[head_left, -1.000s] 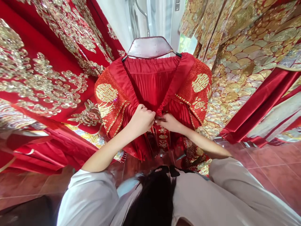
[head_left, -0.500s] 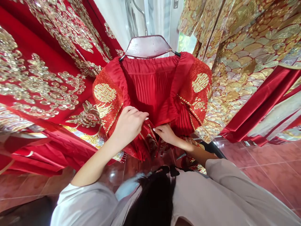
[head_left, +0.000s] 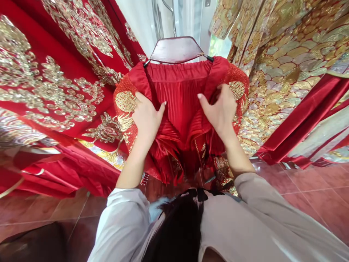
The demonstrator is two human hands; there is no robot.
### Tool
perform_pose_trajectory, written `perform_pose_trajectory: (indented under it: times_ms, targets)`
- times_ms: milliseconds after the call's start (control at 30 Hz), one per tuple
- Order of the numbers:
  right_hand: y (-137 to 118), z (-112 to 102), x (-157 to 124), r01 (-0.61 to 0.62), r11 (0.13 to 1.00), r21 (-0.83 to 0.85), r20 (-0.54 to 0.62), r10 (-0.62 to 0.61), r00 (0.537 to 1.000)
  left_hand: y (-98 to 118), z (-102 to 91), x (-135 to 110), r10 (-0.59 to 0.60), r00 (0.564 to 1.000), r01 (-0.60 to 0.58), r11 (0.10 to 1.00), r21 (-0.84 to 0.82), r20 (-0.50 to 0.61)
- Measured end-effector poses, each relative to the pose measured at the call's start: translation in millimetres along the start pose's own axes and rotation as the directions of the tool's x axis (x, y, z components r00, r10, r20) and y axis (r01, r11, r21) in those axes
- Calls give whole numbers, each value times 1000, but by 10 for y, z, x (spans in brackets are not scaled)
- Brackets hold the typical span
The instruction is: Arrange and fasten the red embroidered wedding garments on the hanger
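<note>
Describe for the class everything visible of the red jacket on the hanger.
The red jacket hangs from a hanger, its front spread open in a wide V. The gathered collar looks satiny, the inside finely pleated, the shoulders glittery with round gold emblems. The left hand and right hand are at opposite front edges; whether they grip it is unclear.

Embroidered jacket (head_left: 180, 120): red cloth, pleated lining (head_left: 177, 95) softly sheened, shoulders (head_left: 124, 102) glittery (gold thread, apparently). Hanger (head_left: 176, 50): smooth, glossy plate; hook (head_left: 173, 22) of shiny metal. Floor tiles (head_left: 305, 187): polished, reflective. Beaded gown (head_left: 53, 85): rough, sparkling.
</note>
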State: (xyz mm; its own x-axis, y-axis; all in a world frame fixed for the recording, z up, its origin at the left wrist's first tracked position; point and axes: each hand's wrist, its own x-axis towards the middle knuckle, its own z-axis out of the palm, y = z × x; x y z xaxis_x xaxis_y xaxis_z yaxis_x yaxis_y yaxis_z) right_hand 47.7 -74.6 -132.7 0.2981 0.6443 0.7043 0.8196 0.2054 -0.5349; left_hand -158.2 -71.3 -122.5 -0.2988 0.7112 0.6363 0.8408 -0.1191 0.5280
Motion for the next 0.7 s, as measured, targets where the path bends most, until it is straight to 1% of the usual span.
perform_pose_trajectory:
  times_ms: [67,100,167,200,233,267,300,333,367,400,433,467,500,533,567,600,633,700]
  targets:
    - [36,193,75,-43,999,2,-39,43,998,-62,151,94,-35,999,32,993,-112,-20]
    - [75,245,98,-62,998,21,-53,63,997,-107,168,138,-40,999,34,985,-167,-28]
    - [174,230,136,-85,990,112,-31,89,996,-212,88,219,-39,999,34,954,-298,-9]
    - [220,166,157,-96,978,187,13,95,995,-263,0,258,-41,999,49,921,-387,28]
    - [257,74,184,-118,953,278,75,101,992,-307,-110,295,-49,995,86,869,-487,87]
    - [281,-38,219,-157,912,380,154,105,982,-337,-235,331,-61,984,150,798,-583,169]
    - [291,-161,264,-219,851,477,245,111,963,-352,-367,367,-75,961,239,713,-659,267]
    - [287,-286,318,-303,775,554,341,121,932,-349,-500,404,-88,930,330,628,-705,357]
    - [273,-406,382,-394,694,602,429,135,893,-329,-627,442,-99,896,409,562,-719,432]
    - [252,-519,454,-470,633,615,500,148,853,-294,-746,483,-116,866,467,536,-703,487]
    - [226,-621,532,-515,629,582,546,167,821,-248,-853,528,-138,849,490,567,-662,511]
    - [201,-712,614,-531,673,516,570,193,799,-195,-950,577,-169,841,487,650,-583,514]
    - [177,-793,699,-519,740,428,575,221,788,-141,-1034,631,-199,848,450,760,-468,492]
    - [156,-863,785,-474,818,325,556,239,796,-91,-1108,688,-214,868,381,866,-324,448]
    - [141,-924,872,-405,888,217,519,246,819,-49,-1171,750,-209,895,296,939,-173,394]
    - [131,-974,958,-334,935,122,476,241,846,-17,-1222,814,-184,924,208,977,-38,336]
    - [128,-1012,1044,-277,959,59,433,226,873,2,-1258,880,-148,947,135,989,66,284]
    - [147,-1038,1204,-184,983,21,362,164,918,2,-1276,1003,-90,963,47,984,171,252]
